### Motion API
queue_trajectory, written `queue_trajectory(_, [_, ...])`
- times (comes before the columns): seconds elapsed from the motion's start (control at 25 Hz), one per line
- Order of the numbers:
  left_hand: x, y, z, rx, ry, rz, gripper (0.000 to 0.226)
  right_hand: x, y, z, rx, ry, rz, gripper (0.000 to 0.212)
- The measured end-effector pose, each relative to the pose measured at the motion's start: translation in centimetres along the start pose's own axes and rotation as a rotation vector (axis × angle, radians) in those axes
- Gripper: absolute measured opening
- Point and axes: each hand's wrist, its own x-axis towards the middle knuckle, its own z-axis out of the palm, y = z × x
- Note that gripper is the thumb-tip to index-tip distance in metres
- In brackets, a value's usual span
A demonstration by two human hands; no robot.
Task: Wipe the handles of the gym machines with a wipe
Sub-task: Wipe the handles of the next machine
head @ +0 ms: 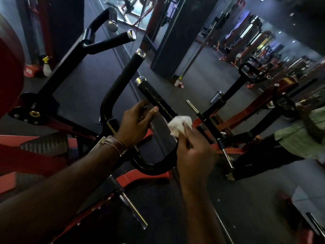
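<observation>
A black padded handle (153,96) with a chrome end cap rises from a U-shaped bar at the centre. My left hand (136,123) curls its fingers and thumb around the handle's lower part. My right hand (192,150) holds a crumpled white wipe (179,125) against the same handle just below the left hand. A second black handle (130,66) of the same U-bar stands to the left. Two more black handles (112,40) fork off a bar farther back.
A red and black machine frame (58,124) with chrome weight pegs (134,211) surrounds the handles. A white spray bottle (46,66) with a yellow trigger stands on the dark floor at the left. A mirror at the right reflects a person in a green shirt (299,134).
</observation>
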Motion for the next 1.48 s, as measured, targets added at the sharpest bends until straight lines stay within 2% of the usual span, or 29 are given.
queue_trajectory(0.08, [-0.1,0.2,0.1,0.014,-0.009,0.025,0.024,3.1,-1.0,0.6,0.05,-0.107,0.165,0.02])
queue_trajectory(0.12, [-0.1,0.3,0.1,0.024,-0.013,0.039,0.023,4.3,-0.6,0.9,0.129,-0.191,0.317,0.019])
queue_trajectory(0.2, [-0.2,0.4,0.0,0.044,-0.02,0.05,0.027,5.8,0.8,0.7,0.477,-0.342,0.72,0.016])
queue_trajectory(0.24, [-0.2,0.3,-0.1,0.058,-0.025,0.05,0.03,5.8,1.3,0.1,0.681,-0.391,0.879,0.014])
queue_trajectory(0.28, [-0.2,0.2,-0.2,0.075,-0.028,0.052,0.032,5.2,1.9,-0.4,0.832,-0.432,0.962,0.021])
queue_trajectory(0.36, [-0.1,0.1,-0.3,0.098,-0.035,0.065,0.035,4.5,1.8,-1.2,0.911,-0.496,0.945,0.036])
queue_trajectory(0.48, [0.1,0.1,-0.2,0.099,-0.026,0.065,0.033,7.1,0.7,-0.2,0.9,-0.493,1.026,0.017])
queue_trajectory(0.64, [-0.2,0.3,-0.1,0.053,-0.013,0.035,0.033,7.7,0.5,0.2,0.823,-0.601,0.991,0.026])
queue_trajectory(0.8, [0.0,0.3,-0.2,0.027,-0.024,0.027,0.033,5.5,1.9,-1.4,0.896,-0.648,1.039,0.024])
queue_trajectory(0.88, [-0.1,0.5,-0.3,0.05,-0.034,0.029,0.031,7.6,1.2,-0.3,0.77,-0.645,0.91,0.02])
queue_trajectory(0.92, [0.0,0.6,-0.4,0.048,-0.037,0.029,0.031,8.5,0.5,0.4,0.616,-0.625,0.792,0.021])
queue_trajectory(1.0, [-0.1,0.6,-0.4,0.018,-0.031,0.021,0.029,8.7,-0.8,1.2,0.144,-0.564,0.41,0.03])
queue_trajectory(1.04, [-0.1,0.5,-0.4,0.012,-0.017,0.017,0.029,7.6,-1.4,1.2,-0.068,-0.492,0.194,0.027])
queue_trajectory(1.12, [-0.1,0.3,-0.2,0.021,0.007,0.01,0.029,3.4,-1.5,0.7,-0.33,-0.326,-0.101,0.022])
queue_trajectory(1.24, [-0.1,0.4,0.1,0.064,0.021,0.006,0.036,-0.4,-0.3,0.6,-0.454,-0.231,-0.26,0.043])
queue_trajectory(1.36, [-0.2,0.7,0.1,0.034,-0.007,0.011,0.028,1.9,-1.4,2.9,-0.492,-0.311,-0.309,0.043])
queue_trajectory(1.48, [-0.5,0.9,-0.1,-0.002,-0.008,0.017,0.032,3.0,-2.9,4.5,-0.506,-0.365,-0.292,0.053])
